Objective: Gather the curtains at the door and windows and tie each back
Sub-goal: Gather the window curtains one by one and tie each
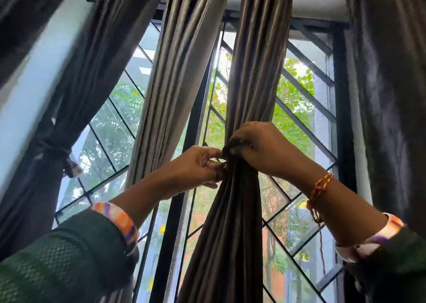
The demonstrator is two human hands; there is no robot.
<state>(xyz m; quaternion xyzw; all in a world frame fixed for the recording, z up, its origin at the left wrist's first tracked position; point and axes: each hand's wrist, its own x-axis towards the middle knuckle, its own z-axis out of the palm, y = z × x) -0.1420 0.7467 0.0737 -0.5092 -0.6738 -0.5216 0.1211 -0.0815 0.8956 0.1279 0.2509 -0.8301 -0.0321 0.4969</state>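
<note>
A grey-brown satin curtain (pixel 253 76) hangs bunched in front of the window's middle. A dark tie-back (pixel 232 146) wraps it at its narrowest point. My right hand (pixel 265 150) grips the tie-back and the gathered cloth from the right. My left hand (pixel 196 166) pinches the tie-back's end at the curtain's left side. A second curtain of the same cloth (pixel 166 76) hangs loose just to the left. At the far left a dark curtain (pixel 76 90) is gathered and held by a knotted tie (pixel 62 151).
Behind the curtains is a window with a black diagonal grille (pixel 306 95) and green trees outside. A black upright frame post (pixel 170 233) runs down the middle. Another dark curtain (pixel 391 95) hangs loose at the right edge.
</note>
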